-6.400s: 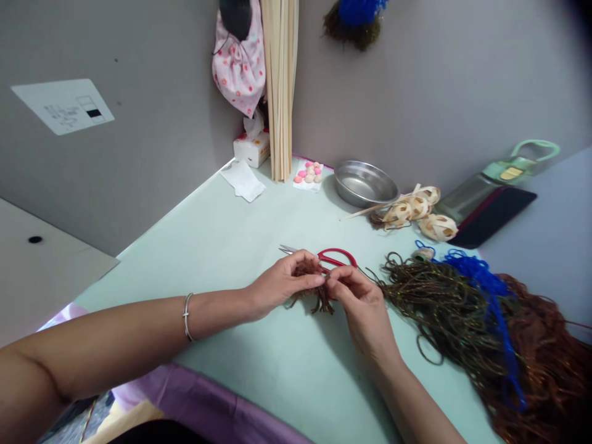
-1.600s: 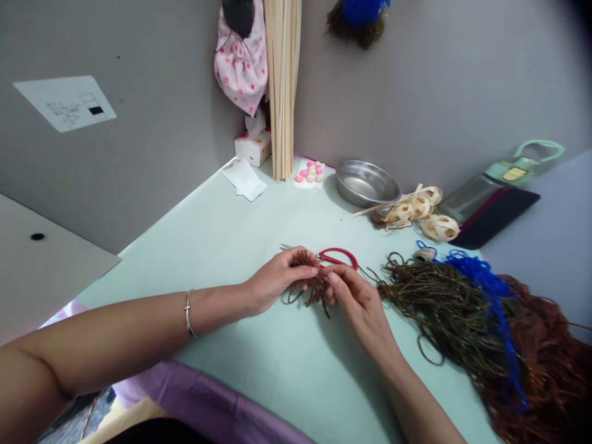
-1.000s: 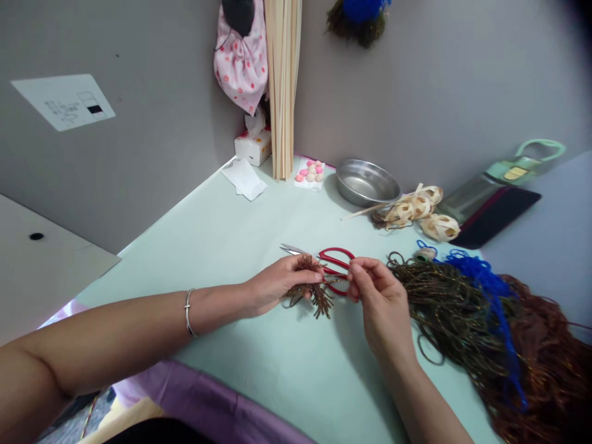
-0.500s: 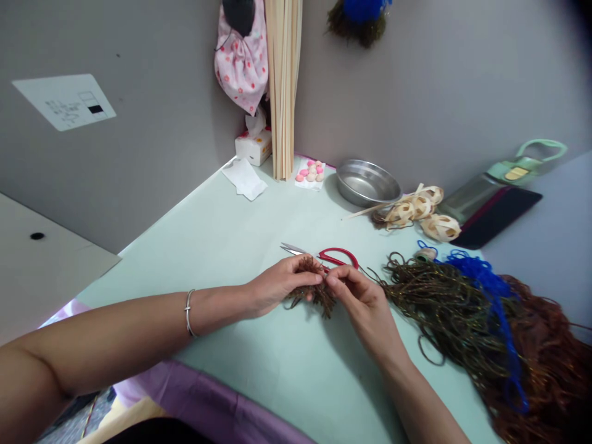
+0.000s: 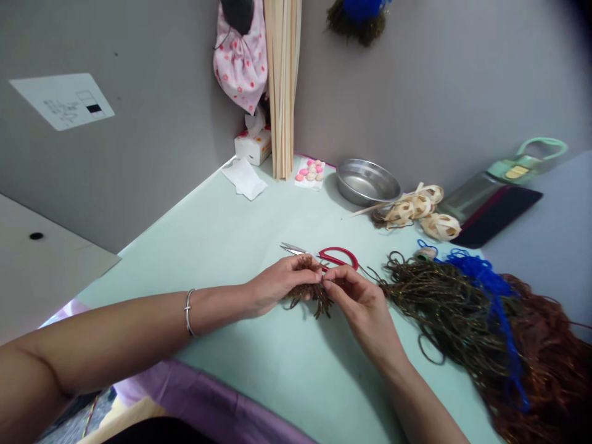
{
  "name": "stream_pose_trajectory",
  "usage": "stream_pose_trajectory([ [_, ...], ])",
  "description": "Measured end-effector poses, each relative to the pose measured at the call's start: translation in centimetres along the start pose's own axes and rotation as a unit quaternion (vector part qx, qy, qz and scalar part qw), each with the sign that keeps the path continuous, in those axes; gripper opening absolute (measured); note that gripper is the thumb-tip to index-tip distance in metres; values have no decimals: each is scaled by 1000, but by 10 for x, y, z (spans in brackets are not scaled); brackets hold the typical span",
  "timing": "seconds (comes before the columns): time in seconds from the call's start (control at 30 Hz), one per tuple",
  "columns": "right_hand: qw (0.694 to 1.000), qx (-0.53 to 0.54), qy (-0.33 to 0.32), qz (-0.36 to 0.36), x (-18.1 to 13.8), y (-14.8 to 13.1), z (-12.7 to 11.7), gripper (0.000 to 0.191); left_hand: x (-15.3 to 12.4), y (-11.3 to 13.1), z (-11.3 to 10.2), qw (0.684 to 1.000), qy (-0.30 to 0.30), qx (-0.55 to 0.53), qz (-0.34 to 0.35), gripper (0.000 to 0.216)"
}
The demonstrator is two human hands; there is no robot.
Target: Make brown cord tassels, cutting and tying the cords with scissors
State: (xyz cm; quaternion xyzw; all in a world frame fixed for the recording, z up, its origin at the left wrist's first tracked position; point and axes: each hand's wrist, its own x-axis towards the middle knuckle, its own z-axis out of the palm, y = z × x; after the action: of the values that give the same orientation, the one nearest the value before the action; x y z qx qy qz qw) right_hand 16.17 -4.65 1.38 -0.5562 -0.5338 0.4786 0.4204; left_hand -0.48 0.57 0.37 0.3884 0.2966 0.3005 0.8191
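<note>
A small bundle of brown cord lies on the pale green table, held between both hands. My left hand, with a silver bracelet on its wrist, pinches the bundle's top from the left. My right hand pinches a strand of the same bundle from the right, fingertips almost touching the left ones. Red-handled scissors lie just behind the hands, blades pointing left.
To the right lies a heap of dark olive cord, blue cord and reddish-brown cord. Farther back are a steel bowl, woven straw balls, a tissue box, bamboo strips and a black phone.
A second ago my right hand had drawn away to the right over the scissors. It has come back to the bundle and pinches it again. The left hand has stayed put.
</note>
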Motion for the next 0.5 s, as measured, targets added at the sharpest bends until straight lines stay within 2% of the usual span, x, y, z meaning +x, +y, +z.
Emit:
stream_pose_trajectory([
  [0.13,999,21,14,21,0,-1,1,20,1,-1,0,1000,1,0,1,20],
  [0.27,999,31,21,4,0,-4,2,18,1,-7,-2,999,-8,37,-3,25],
  [0.5,999,22,13,24,-1,-1,2,18,-1,-1,-1,1000,-7,6,-1,16],
])
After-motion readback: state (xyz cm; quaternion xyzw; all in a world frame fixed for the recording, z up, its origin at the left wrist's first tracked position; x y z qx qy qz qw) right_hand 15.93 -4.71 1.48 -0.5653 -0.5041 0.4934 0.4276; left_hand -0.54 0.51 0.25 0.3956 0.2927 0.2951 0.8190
